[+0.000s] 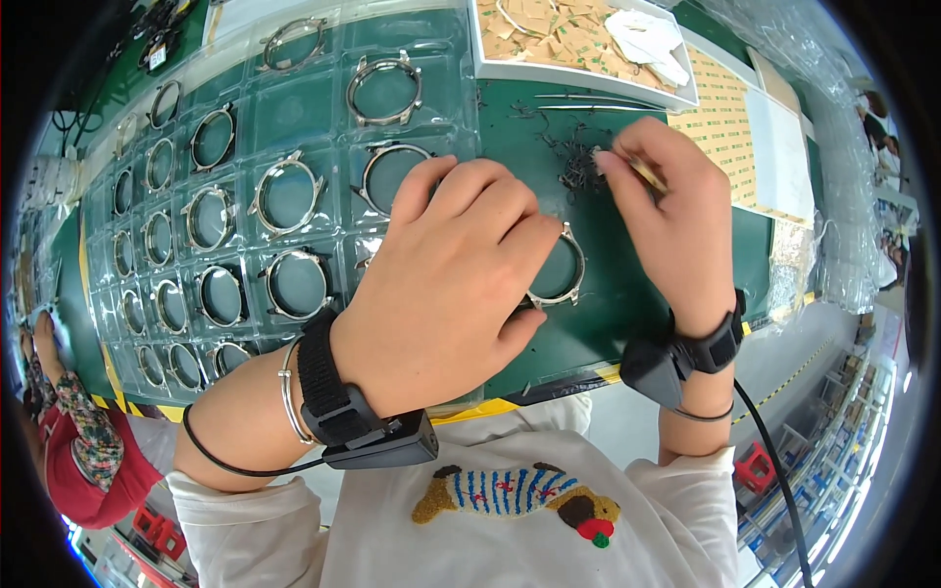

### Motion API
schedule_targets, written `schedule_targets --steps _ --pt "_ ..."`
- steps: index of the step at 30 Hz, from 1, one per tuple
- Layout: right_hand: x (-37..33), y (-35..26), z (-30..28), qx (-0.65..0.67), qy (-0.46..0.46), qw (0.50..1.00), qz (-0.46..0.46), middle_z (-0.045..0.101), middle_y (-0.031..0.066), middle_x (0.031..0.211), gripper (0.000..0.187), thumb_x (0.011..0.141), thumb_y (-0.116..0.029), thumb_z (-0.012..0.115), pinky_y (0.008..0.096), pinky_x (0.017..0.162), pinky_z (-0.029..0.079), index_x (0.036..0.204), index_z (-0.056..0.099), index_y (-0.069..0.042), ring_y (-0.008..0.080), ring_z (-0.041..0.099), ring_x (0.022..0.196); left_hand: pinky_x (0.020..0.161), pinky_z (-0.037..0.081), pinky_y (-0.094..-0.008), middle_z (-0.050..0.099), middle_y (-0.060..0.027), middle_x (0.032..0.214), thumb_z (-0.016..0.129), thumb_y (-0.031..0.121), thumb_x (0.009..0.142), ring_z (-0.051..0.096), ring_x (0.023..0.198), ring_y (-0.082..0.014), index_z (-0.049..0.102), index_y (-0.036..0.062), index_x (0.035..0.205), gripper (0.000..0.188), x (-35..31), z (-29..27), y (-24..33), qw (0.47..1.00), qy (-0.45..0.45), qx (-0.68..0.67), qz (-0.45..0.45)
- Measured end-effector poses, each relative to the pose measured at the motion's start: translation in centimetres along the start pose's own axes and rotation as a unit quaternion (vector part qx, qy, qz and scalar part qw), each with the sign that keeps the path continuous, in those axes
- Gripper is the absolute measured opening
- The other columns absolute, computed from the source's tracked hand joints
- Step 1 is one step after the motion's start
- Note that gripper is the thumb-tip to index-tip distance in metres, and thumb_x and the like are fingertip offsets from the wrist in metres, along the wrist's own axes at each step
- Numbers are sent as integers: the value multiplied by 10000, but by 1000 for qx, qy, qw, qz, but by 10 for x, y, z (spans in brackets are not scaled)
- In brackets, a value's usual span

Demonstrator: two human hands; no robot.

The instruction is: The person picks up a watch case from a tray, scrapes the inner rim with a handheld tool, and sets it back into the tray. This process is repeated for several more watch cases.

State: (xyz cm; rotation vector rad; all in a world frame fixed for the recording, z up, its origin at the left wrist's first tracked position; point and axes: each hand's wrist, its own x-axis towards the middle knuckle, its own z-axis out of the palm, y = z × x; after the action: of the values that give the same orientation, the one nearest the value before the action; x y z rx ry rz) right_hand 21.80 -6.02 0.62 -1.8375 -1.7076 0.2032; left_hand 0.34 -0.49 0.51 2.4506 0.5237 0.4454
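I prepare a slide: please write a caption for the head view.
Left hand holds a metal watch case; right hand holds a slim tan object beside small black pieces.

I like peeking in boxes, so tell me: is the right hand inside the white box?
No, the right hand is outside the white box, next to the pile of small dark pieces.

Silvery watch case (580, 265), green tabletop (619, 299), yellow-and-black edge tape (490, 407).
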Motion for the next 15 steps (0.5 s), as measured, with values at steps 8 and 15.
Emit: schedule_targets --steps 8,15 --pt "-12 -14 0 -183 -54 976 -100 622 103 852 204 791 78 666 363 654 513 971 714 -8 255 637 727 1062 378 -507 579 -86 1146 877 155 645 530 1211 -321 646 83 1189 595 -2 -2 -2 1000 -8 -3 -7" --pt "-34 1 -17 -102 4 995 8 638 89 909 225 786 72 696 358 666 514 994 722 -12 252 647 768 1066 377 -509 581 -86 1143 886 171 643 528 1220 -322 646 83 1185 599 -3 -2 -3 1000 -5 -9 -10"
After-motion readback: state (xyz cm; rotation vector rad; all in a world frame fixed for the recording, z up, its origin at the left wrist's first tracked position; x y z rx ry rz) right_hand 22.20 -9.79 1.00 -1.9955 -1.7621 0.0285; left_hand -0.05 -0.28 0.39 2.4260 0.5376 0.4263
